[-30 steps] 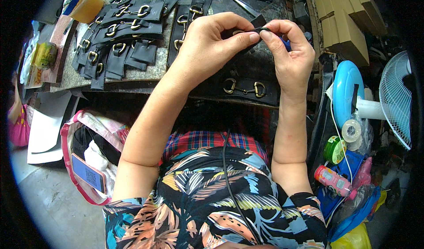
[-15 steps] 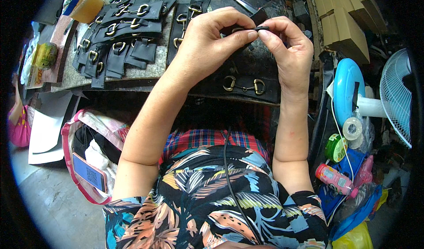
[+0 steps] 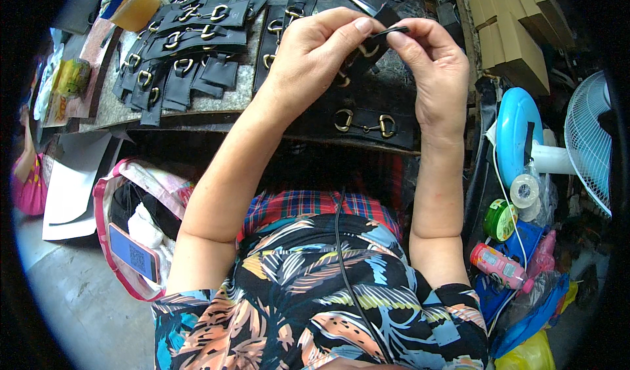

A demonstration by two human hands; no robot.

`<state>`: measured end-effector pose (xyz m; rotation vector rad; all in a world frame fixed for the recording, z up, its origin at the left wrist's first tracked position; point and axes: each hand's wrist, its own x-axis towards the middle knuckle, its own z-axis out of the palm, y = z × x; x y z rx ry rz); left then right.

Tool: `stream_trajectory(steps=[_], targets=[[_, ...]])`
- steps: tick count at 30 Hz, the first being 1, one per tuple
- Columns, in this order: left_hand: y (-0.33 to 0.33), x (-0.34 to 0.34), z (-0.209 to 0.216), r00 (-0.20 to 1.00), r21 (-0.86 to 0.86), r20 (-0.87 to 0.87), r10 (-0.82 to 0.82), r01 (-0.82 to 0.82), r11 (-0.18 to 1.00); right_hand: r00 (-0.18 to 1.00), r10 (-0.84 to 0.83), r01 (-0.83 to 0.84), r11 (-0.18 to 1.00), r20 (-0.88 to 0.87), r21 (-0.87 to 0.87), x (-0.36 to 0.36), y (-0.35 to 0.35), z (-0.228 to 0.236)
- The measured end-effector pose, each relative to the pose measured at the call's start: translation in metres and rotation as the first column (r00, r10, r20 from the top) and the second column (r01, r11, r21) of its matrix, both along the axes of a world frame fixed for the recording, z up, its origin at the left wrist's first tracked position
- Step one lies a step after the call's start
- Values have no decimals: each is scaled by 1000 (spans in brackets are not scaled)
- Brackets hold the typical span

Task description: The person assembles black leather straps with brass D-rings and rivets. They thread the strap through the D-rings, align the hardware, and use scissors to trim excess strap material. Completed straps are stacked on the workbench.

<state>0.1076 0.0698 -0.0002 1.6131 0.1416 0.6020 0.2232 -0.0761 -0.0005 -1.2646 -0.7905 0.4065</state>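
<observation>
My left hand (image 3: 321, 55) and my right hand (image 3: 434, 68) are raised close together over the workbench, thumbs and forefingers pinched. Between them runs a thin black leather strip (image 3: 392, 30), gripped at both ends. Just below it, a brass-coloured metal ring (image 3: 369, 49) shows against black leather; my left fingers partly hide how they join. On the bench's near edge lies a black leather strap with a brass-coloured horsebit buckle (image 3: 365, 128). Beyond my fingers, a pointed metal blade (image 3: 356, 2) rests on the dark surface.
Several black straps with metal fittings (image 3: 203, 34) are piled at the left, near a tub of amber paste (image 3: 136, 5). Cardboard boxes (image 3: 518, 48) stand at the far right, above a blue and white fan (image 3: 520, 124). A phone (image 3: 134, 253) lies on an open bag at lower left.
Both hands have shifted slightly away from me, and my left thumb has lifted and turned. The brass-coloured ring below the strip has come into sight.
</observation>
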Motion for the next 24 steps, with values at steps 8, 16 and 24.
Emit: stream_trajectory(steps=[8, 16, 24], targets=[[2, 3, -4, 989, -180, 149, -11, 38, 983, 958, 51, 0, 984, -283, 177, -8, 5, 1], [8, 4, -1, 996, -408, 90, -3, 39, 912, 999, 6, 0, 985, -36, 170, 1, 25, 20], [10, -1, -5, 999, -459, 51, 2, 22, 888, 651, -203, 284, 959, 732, 14, -6, 30, 11]])
